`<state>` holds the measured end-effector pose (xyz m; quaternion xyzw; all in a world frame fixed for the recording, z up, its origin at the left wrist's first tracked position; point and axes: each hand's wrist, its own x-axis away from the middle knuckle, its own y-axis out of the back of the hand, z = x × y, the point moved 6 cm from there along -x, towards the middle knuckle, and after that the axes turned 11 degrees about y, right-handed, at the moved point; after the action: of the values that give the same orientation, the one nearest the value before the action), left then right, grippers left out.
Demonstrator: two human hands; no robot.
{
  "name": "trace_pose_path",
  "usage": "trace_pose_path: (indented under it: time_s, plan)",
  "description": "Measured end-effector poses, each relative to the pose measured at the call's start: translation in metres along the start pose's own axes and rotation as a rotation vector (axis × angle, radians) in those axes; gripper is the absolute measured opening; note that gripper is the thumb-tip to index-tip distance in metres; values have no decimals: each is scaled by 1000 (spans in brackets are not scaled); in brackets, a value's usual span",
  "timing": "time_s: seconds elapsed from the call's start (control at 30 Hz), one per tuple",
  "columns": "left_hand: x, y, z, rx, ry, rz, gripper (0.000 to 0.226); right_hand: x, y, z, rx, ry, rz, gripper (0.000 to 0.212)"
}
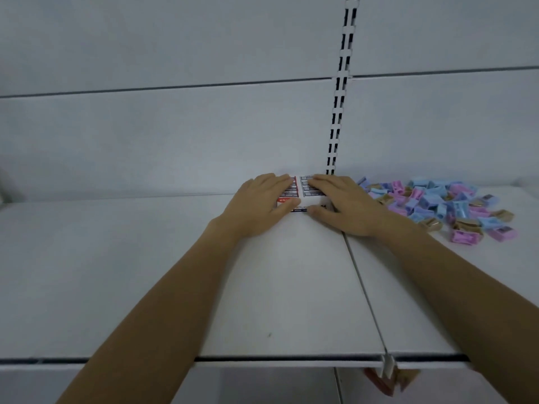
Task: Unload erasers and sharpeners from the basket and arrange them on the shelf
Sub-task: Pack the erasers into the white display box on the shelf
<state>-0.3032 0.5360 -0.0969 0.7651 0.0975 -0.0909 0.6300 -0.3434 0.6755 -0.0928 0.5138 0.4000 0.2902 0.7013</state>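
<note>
The left grip (262,201) and right grip (342,205) lie flat, fingers straight, on the block of erasers (300,190) at the back of the shelf (116,272), thumbs at its front edge. Even pressure should square the rows against the back wall (175,135). Sharpeners (437,204) lie heaped to the right; no basket shows

A white shelf (116,272) fills the lower half of the frame, split by a seam (362,282) right of centre. Against the back wall, mid-frame, sit packs of erasers (304,191). A loose heap of blue, pink and tan sharpeners (443,204) spreads at the right.
</note>
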Motion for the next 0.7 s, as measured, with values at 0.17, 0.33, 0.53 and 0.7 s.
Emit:
trace_pose_path:
  time_s: [0.17, 0.33, 0.53, 0.7]
  plan:
    - [-3, -6, -1, 18, 34, -6, 92, -1, -3, 0, -7, -17, -17, 62]
    - [-4, -4, -6, 73, 69, -45, 65, -1, 3, 2, -59, -44, -89, 54]
    - [-15, 23, -34, 253, -120, -183, 42, 20, 36, -16, -128, -184, -302, 45]
    - [-34, 17, -78, 215, -262, 34, 35, 66, 55, -55, -71, -381, -207, 36]
